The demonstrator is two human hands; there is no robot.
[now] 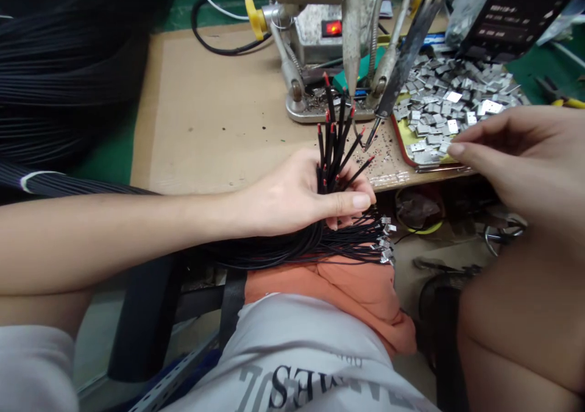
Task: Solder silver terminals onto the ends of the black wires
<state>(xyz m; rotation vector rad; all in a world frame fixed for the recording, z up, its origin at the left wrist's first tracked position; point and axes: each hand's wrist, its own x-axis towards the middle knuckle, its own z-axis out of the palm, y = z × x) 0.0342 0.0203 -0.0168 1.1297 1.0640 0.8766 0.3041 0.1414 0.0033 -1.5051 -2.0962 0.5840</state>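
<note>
My left hand (315,195) is wrapped round a bundle of black cables (336,147), whose red-tipped ends fan upward above the fingers. Just beyond these ends, a soldering iron (388,98) points down, its tip close to the cables. My right hand (516,150) reaches over the near edge of a tray (403,136) heaped with small metal connectors (457,98). Thumb and index finger are pinched there at one connector (443,147). Across my lap lie more black cables (292,250) with metal connectors (386,241) on their ends.
A soldering stand (297,104) with a lit red switch (332,28) stands at the back of the cardboard-covered bench (205,107). Thick black cable bundles (68,77) fill the left side. Pliers (555,92) lie at far right. An orange cloth (329,284) covers my lap.
</note>
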